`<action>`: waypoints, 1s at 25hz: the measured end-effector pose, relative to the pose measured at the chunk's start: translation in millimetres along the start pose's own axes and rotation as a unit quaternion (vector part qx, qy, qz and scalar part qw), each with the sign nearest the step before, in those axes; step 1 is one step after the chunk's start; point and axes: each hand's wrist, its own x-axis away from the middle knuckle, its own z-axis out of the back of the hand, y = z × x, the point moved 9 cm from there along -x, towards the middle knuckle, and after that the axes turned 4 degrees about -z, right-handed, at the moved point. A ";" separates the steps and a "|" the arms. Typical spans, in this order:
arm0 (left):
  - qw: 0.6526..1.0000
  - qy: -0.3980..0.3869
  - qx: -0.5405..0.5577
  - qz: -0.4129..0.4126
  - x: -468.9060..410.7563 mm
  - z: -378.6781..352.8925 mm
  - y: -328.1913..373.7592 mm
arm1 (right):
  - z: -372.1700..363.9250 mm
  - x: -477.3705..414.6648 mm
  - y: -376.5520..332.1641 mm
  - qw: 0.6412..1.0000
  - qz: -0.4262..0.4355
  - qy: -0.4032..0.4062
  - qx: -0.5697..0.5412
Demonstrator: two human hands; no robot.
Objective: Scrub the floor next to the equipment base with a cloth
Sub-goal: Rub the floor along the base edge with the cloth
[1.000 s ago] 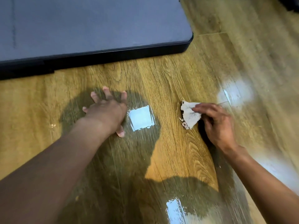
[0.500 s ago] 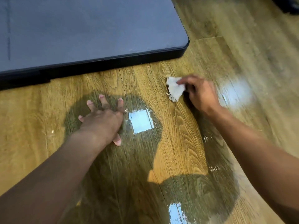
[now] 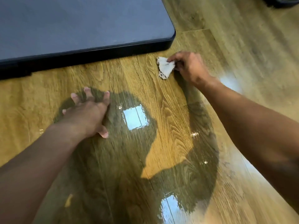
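On the glossy wood-grain plank floor point(image 3: 169, 120)
My left hand point(image 3: 87, 115) lies flat, fingers spread; beyond it, the matte dark-blue, round-cornered equipment base point(image 3: 80, 25); my right hand point(image 3: 191, 67) pinches a crumpled white cloth point(image 3: 165, 67) at its fingertips, against the floor.

Two bare hands are in view: one left hand point(image 3: 87, 113) and one right hand point(image 3: 189, 67). There is one white cloth point(image 3: 165, 68), one dark equipment base point(image 3: 80, 26) and one wooden floor point(image 3: 169, 97). The floor shows two bright square reflections, the first reflection point(image 3: 135, 118) and the second reflection point(image 3: 169, 206).

Dark object point(image 3: 281, 1) top right corner, cut off by edge. Bright square reflection point(image 3: 135, 118) mid-frame; second reflection point(image 3: 169, 206) lower down.
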 end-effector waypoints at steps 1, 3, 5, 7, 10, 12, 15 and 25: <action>1.000 0.013 0.001 -0.001 2.3 1.7 -2.5 | -0.9 -8.0 -0.9 1.000 -0.018 -0.002 -0.010; 0.999 0.034 -0.004 -0.006 5.5 4.4 -5.9 | 3.7 2.9 -2.4 0.998 -0.039 0.012 -0.037; 0.999 0.042 -0.001 -0.009 6.4 5.1 -7.1 | 4.3 54.0 3.1 0.999 -0.023 0.014 -0.046; 0.999 0.042 0.004 -0.010 4.8 3.5 -5.6 | 8.6 123.5 10.2 1.000 0.018 -0.011 -0.011; 0.999 0.039 0.005 0.000 1.1 1.8 -7.5 | 10.9 152.3 20.5 0.995 0.064 -0.077 0.022; 0.999 0.039 0.009 -0.002 -0.4 2.7 -7.8 | 10.7 132.1 18.6 0.994 0.050 -0.089 0.033; 0.999 0.047 0.024 0.003 1.6 4.7 -11.2 | 13.2 148.6 13.9 0.998 -0.016 -0.058 0.002; 0.996 0.082 -0.024 0.005 -9.8 3.7 -21.6 | 10.6 256.1 23.5 0.995 -0.036 -0.096 -0.010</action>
